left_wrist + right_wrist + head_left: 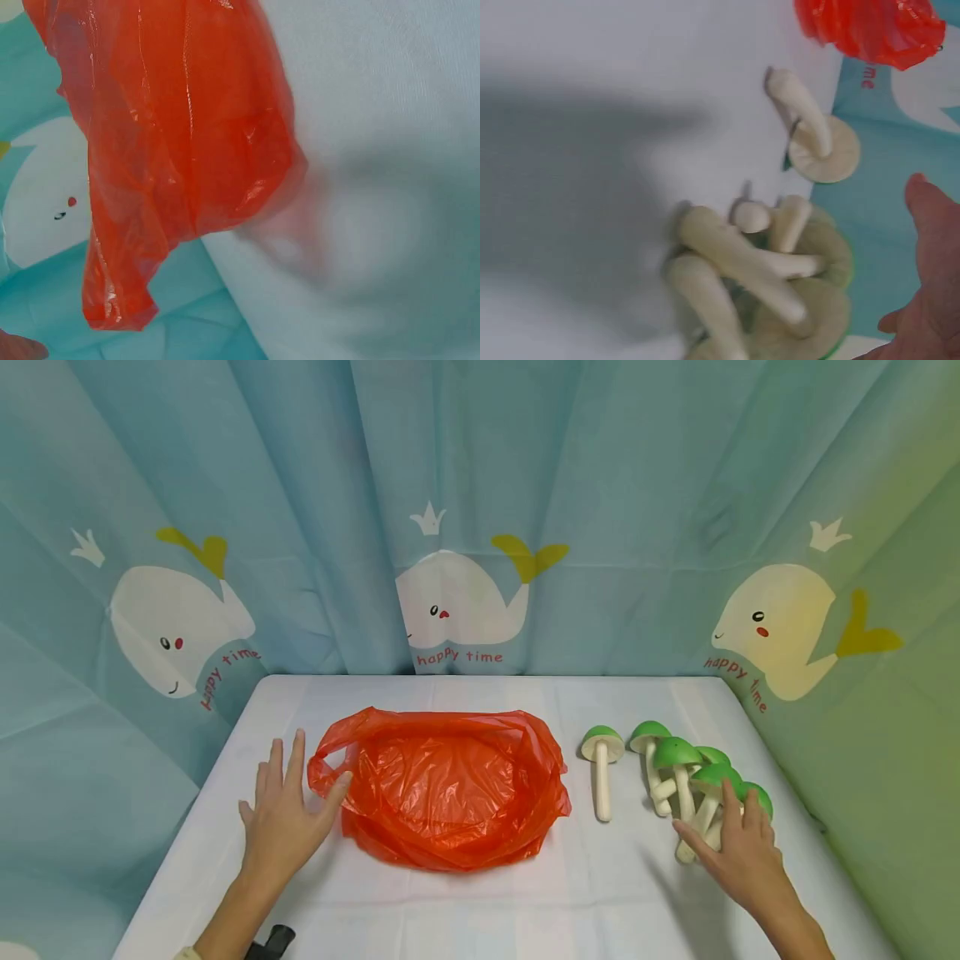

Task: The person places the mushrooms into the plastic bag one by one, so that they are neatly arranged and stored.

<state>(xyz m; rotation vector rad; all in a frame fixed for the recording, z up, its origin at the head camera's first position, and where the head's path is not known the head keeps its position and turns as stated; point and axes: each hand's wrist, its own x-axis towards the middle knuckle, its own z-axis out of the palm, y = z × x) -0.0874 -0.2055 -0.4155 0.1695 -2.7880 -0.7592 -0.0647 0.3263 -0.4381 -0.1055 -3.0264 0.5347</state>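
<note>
A red plastic bag (450, 777) lies spread on the white table with its mouth wide, one handle loop toward the left. Beside that loop is my left hand (285, 818), fingers spread and holding nothing; its thumb overlaps the bag's edge in the head view, and I cannot tell whether they touch. My right hand (738, 856) reaches over a pile of green-capped toy mushrooms (677, 756), fingers spread. In the right wrist view a thumb (937, 232) shows apart from the mushroom stems (739, 262). A single mushroom (603, 772) lies between bag and pile.
A blue curtain (637, 485) with printed whales hangs behind the white table (465, 918), and a green-tinted side (900, 760) rises on the right. A black object (273, 941) shows by the left wrist at the front edge.
</note>
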